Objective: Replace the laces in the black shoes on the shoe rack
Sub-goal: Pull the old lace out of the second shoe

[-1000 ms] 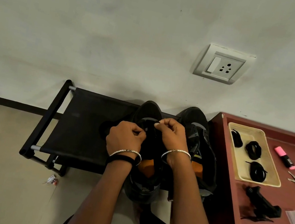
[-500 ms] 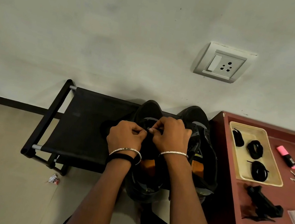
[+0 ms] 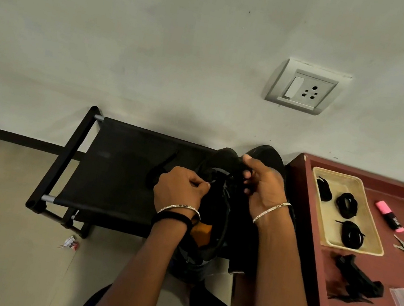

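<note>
Fingers (image 3: 197,183) of your L hand (image 3: 179,189) pinch the lace (image 3: 214,175), R hand (image 3: 263,186) grips the black shoe (image 3: 227,157); prob. mid-lacing, w/ tray (image 3: 340,174) lace coils (image 3: 346,205) unused.

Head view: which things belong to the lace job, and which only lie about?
Job: black shoe, gripped by left hand and right hand; shoe rack; coiled laces in beige tray.
Lying about: pink highlighter; keys; black gadget; clear packet; wall socket; floor litter.

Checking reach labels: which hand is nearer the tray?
Right. Right hand grips the shoe, just left of the tray; left hand sits farther left.
</note>
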